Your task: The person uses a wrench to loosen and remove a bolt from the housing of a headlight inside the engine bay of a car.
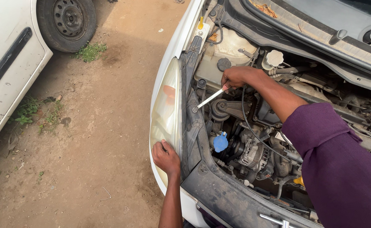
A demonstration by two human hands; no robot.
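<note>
The white car stood with its bonnet raised and the engine bay exposed, on bare dirt beside a second white car. The headlamp sat in place in the front corner of the body, with no gap visible along its edges, so it appeared not yet released. The black panel just behind the lamp was likewise in place.

The right hand was clenched around the upper end of a slim silver spanner. The spanner slanted down and to the left, its lower end resting on a fastener on the black panel at the lamp's upper rear edge. The left hand was curled against the lower edge of the headlamp, fingers pressed to the lens and body edge; it seemed to steady the lamp rather than grasp a loose thing.

Judgement: the work looked early, with one fastener being worked and the lamp fully seated.

Not resolvable: whether the fastener had loosened, the direction of turn, and the type of spanner head. Any other fixings behind or below the lamp were hidden. The purple sleeve covered much of the bay's right side. A blue cap sat lower down, untouched.
</note>
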